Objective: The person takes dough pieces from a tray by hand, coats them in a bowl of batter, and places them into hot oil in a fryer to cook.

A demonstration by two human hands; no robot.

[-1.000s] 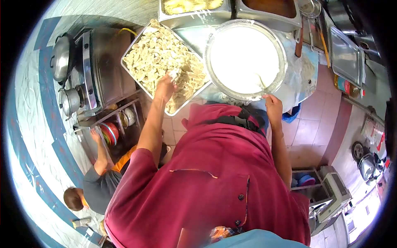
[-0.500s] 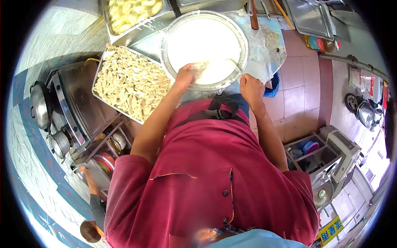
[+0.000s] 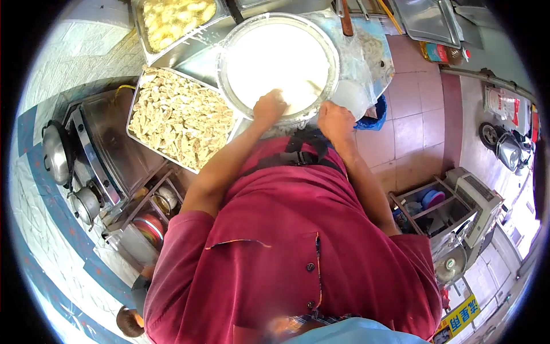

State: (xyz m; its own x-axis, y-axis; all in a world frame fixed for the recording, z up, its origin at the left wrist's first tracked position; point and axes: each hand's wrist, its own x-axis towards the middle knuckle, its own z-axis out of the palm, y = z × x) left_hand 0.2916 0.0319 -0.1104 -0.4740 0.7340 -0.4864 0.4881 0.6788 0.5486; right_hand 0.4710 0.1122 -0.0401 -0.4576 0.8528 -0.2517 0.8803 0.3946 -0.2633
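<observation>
A large round metal basin is filled with white, washed-out contents. Over its near rim is my left hand, its fingers curled and dipping toward the white contents; whatever they hold is hidden in glare. My right hand is closed at the basin's near-right rim, on something thin, perhaps a utensil handle, that I cannot make out. Left of the basin lies a rectangular tray piled with pale, coated pieces.
Behind the tray stands a metal pan of yellow food. A brown-handled tool lies behind the basin. Stove and pots are at the left, with a co-worker's head below. A blue bag hangs right of my right hand.
The view has swung so basin and tray sit farther left. My left hand has gone from the coated pieces in the tray to the basin. The co-worker has moved lower, mostly out of view.
</observation>
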